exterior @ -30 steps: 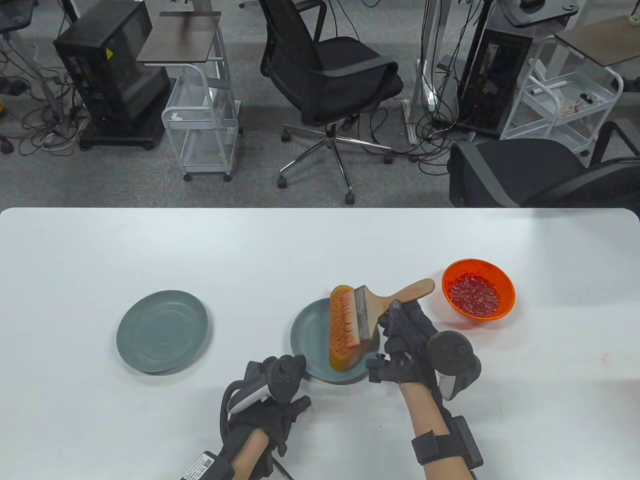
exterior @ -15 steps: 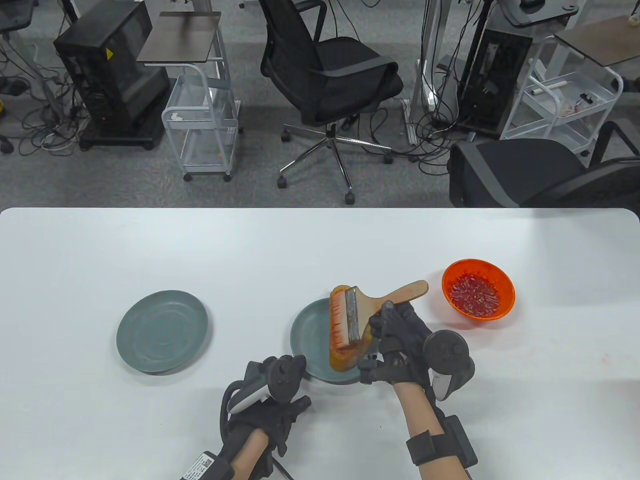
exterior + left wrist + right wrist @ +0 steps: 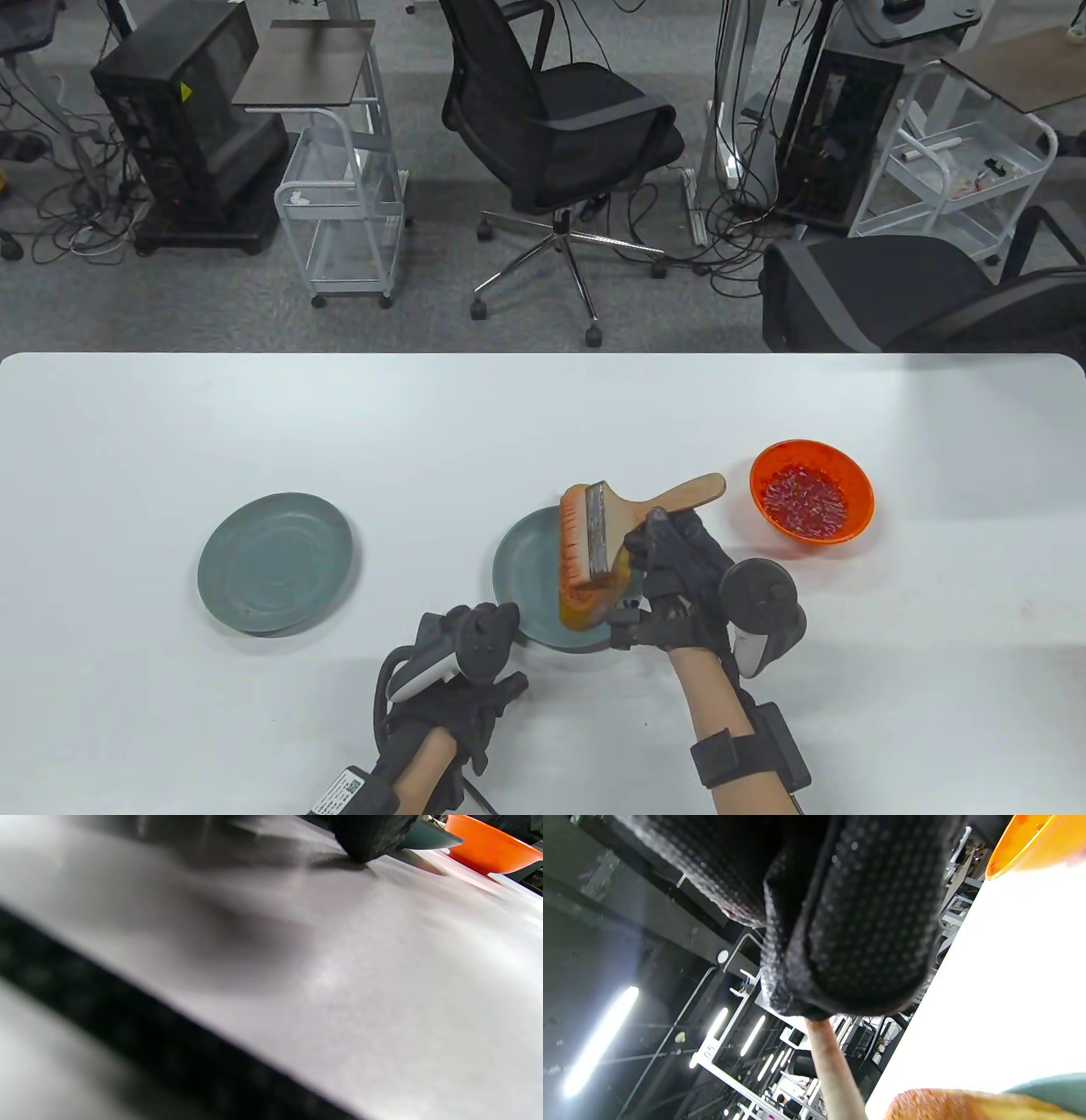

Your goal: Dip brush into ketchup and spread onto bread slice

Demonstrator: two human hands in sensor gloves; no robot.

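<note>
A bread slice [image 3: 585,607] smeared orange-red lies on the right grey plate [image 3: 526,577]. My right hand [image 3: 670,569] grips the wooden handle of a wide brush [image 3: 607,531], whose reddened bristles press on the bread. The orange bowl of ketchup [image 3: 810,501] stands to the right of the plate. My left hand [image 3: 475,671] rests on the table by the plate's near left rim, fingers loosely curled, holding nothing. In the right wrist view, gloved fingers [image 3: 848,925] wrap the brush handle [image 3: 831,1069], with the bread [image 3: 967,1105] at the bottom. The left wrist view shows the plate's edge [image 3: 428,838] and the bowl [image 3: 488,849].
A second grey plate [image 3: 276,573] sits on the left part of the white table [image 3: 543,407]. Office chairs, carts and computer towers stand on the floor beyond the table's far edge.
My right hand has drawn the brush leftward across the bread and tipped it more upright. The left hand has not moved.
</note>
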